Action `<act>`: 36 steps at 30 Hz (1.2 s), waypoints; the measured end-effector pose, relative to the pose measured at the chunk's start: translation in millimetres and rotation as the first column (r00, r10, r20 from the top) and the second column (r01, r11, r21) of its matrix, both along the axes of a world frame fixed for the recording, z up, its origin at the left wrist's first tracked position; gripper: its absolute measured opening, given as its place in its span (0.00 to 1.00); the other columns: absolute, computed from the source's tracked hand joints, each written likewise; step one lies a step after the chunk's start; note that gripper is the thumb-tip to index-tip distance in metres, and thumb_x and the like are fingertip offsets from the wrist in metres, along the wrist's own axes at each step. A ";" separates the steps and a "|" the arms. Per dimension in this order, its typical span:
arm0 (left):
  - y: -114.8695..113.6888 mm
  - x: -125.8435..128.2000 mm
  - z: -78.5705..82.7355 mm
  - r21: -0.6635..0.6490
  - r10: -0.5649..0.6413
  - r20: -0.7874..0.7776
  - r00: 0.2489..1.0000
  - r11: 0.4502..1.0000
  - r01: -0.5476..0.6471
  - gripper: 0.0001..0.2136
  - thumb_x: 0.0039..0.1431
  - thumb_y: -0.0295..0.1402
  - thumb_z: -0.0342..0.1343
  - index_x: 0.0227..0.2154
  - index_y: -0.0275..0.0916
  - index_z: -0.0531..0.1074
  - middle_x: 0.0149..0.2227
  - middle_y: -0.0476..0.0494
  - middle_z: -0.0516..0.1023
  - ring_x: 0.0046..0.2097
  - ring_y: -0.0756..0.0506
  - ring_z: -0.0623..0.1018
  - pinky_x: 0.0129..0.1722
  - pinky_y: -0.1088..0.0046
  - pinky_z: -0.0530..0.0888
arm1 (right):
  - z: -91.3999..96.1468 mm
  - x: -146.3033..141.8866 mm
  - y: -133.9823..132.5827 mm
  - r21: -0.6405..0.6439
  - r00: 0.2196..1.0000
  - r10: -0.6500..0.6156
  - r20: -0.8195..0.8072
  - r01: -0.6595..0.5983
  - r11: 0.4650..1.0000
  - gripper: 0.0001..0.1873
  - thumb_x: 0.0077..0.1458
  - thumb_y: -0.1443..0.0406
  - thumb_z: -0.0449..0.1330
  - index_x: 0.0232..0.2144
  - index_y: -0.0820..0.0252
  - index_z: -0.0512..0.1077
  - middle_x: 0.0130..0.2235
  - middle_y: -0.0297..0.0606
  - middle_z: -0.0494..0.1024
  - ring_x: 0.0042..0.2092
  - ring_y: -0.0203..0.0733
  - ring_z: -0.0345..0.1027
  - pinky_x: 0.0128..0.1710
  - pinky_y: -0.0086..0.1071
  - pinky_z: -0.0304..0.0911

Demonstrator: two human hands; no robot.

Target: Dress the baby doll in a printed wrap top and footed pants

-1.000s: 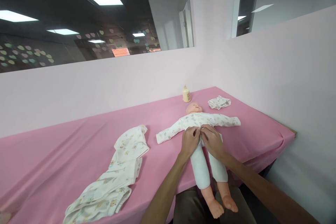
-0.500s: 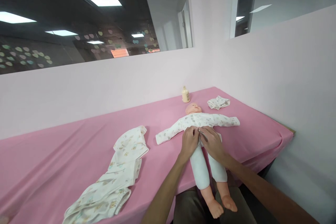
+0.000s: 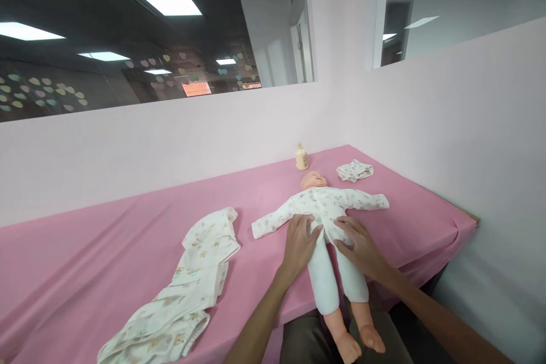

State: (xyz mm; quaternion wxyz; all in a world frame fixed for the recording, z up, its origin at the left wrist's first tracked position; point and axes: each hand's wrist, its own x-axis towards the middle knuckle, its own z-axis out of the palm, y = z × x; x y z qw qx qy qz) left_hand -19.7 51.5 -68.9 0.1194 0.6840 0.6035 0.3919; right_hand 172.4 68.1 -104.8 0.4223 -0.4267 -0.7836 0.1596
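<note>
A baby doll lies on its back, its head toward the wall and its bare feet over the table's near edge. It wears a white printed baby top with long sleeves spread to both sides. Plain white fabric covers its legs. On the left side of the top's lower part rests my left hand, fingers apart. My right hand touches the opposite side near the hem, its fingers spread too. Between the hands the front of the top shows, its edges meeting at the middle.
Printed baby clothes lie spread on the pink tablecloth to the left. A cream bottle stands near the wall behind the doll's head. A folded printed cloth lies at the back right. White walls bound the table behind and right.
My hands were together at the middle of the top's lower front, fingers pinched. Now they have moved apart to its two sides, the fingers opened and the fabric released.
</note>
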 end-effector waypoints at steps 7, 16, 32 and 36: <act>-34.8 -33.0 5.9 -0.212 -0.177 -0.021 0.984 0.963 0.169 0.18 0.62 0.44 0.51 0.52 0.44 0.66 0.52 0.42 0.69 0.50 0.44 0.71 0.49 0.64 0.70 | -8.2 43.3 -2.8 -0.125 0.994 0.104 -0.030 -0.107 0.986 0.18 0.59 0.54 0.56 0.49 0.51 0.73 0.51 0.40 0.73 0.55 0.47 0.66 0.55 0.42 0.63; -21.8 -32.9 16.3 -0.343 -0.024 0.230 0.973 0.933 0.104 0.24 0.59 0.51 0.52 0.51 0.39 0.67 0.53 0.39 0.71 0.51 0.41 0.72 0.49 0.65 0.70 | 29.6 62.1 106.1 -0.199 0.944 -0.312 -0.109 0.287 0.937 0.14 0.56 0.56 0.52 0.32 0.59 0.71 0.39 0.41 0.76 0.42 0.45 0.69 0.41 0.36 0.61; 71.2 -12.6 -14.4 -0.400 0.315 0.907 0.281 0.854 0.333 0.23 0.58 0.45 0.56 0.50 0.33 0.72 0.48 0.33 0.79 0.50 0.38 0.78 0.54 0.61 0.72 | 28.2 30.0 172.0 -0.447 0.972 0.086 0.220 0.022 0.894 0.27 0.56 0.41 0.48 0.23 0.57 0.60 0.28 0.34 0.68 0.30 0.39 0.60 0.30 0.31 0.50; 78.2 -8.0 -12.9 -0.342 0.243 0.921 0.303 0.878 0.335 0.23 0.58 0.45 0.56 0.49 0.31 0.73 0.45 0.33 0.80 0.50 0.35 0.78 0.53 0.61 0.73 | 31.1 28.8 181.1 -0.473 0.963 0.150 0.224 -0.027 0.881 0.28 0.48 0.40 0.57 0.25 0.57 0.61 0.29 0.34 0.66 0.30 0.38 0.59 0.28 0.30 0.50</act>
